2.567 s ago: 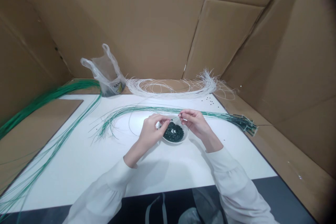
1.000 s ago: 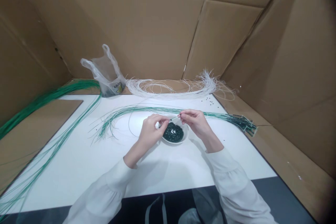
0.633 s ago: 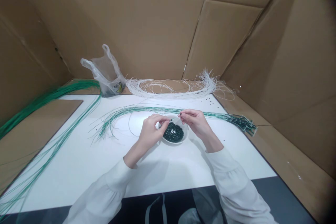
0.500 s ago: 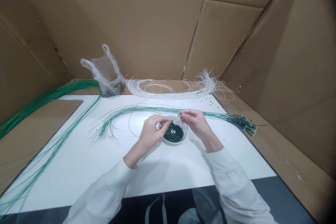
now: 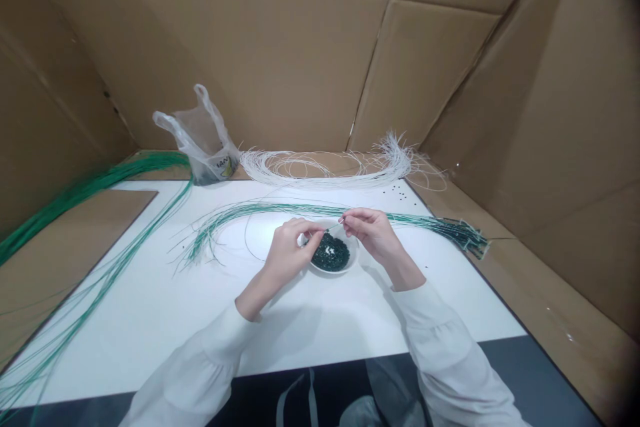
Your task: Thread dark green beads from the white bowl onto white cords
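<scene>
Both hands are raised over a white bowl (image 5: pixel 354 255) of dark green beads (image 5: pixel 331 257), with a few white pieces in the middle. My left hand (image 5: pixel 290 248) pinches a thin white string (image 5: pixel 336 226) above the bowl's left side. Opposite it, my right hand (image 5: pixel 373 230) pinches the same string near the bowl's upper right rim. A small dark bead seems to sit at my left fingertips. Behind the hands lies a bundle of green strings (image 5: pixel 280 208), its right end thick with dark beads (image 5: pixel 463 237).
A coil of white strings (image 5: pixel 320 179) lies along the back edge beside a plastic bag (image 5: pixel 213 160). Long green strands (image 5: pixel 95 193) run down the left. Loose dark beads (image 5: pixel 400 194) dot the white table (image 5: pixel 200 333) at the back right. Cardboard walls (image 5: pixel 310 67) surround it.
</scene>
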A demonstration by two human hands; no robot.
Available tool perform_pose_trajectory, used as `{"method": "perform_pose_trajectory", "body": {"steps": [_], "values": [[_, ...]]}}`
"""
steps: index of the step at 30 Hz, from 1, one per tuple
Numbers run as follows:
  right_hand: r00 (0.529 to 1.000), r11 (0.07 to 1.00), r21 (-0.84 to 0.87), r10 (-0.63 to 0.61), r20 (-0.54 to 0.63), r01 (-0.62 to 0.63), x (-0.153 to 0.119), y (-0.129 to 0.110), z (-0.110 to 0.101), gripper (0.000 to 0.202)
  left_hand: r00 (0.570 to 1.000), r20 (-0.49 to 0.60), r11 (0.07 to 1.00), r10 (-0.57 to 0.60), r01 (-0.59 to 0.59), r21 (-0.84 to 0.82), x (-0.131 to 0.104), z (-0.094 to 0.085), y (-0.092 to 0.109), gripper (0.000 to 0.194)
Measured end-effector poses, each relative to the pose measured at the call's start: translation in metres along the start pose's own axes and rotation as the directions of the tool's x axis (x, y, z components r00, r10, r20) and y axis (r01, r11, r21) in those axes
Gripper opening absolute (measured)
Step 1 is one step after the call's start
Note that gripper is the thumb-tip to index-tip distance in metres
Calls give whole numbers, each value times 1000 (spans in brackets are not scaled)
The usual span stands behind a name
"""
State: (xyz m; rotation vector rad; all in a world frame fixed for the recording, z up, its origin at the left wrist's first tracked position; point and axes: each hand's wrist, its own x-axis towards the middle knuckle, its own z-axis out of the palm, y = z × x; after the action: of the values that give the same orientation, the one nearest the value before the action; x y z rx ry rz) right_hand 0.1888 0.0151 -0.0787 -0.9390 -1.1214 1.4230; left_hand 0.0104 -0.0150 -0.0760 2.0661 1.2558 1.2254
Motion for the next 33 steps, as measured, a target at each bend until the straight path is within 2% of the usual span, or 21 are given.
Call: {"method": "perform_pose_trajectory", "body": {"steps": [3,6,11,17,23,29,33], "values": [[999,996,-77,-52,2,52,1,1,-2,14,1000,4,1000,-1,1,8,0,0,0,13],[993,968,-226,-115,4,113,0,-3,-4,12,1000,12,1000,-10,10,21,0,0,-1,13],[990,921,-362,-137,40,142,-3,-10,-4,9,999,-4,999,-31,32,36,0,0,-1,13],[990,929,-344,-133,46,140,-3,-9,-4,14,999,-33,996,-32,34,81,1,0,-1,13],[983,927,-331,-182,14,177,-1,-5,-3,15,1000,-11,994,-10,11,109,0,4,-3,13],[974,918,-324,-216,68,227,-1,2,-6,20,999,-36,995,-37,40,93,-1,3,-2,13],[969,917,-311,-234,82,248,-2,3,-4,22,1000,-1,995,-3,3,98,-1,4,-3,13]]}}
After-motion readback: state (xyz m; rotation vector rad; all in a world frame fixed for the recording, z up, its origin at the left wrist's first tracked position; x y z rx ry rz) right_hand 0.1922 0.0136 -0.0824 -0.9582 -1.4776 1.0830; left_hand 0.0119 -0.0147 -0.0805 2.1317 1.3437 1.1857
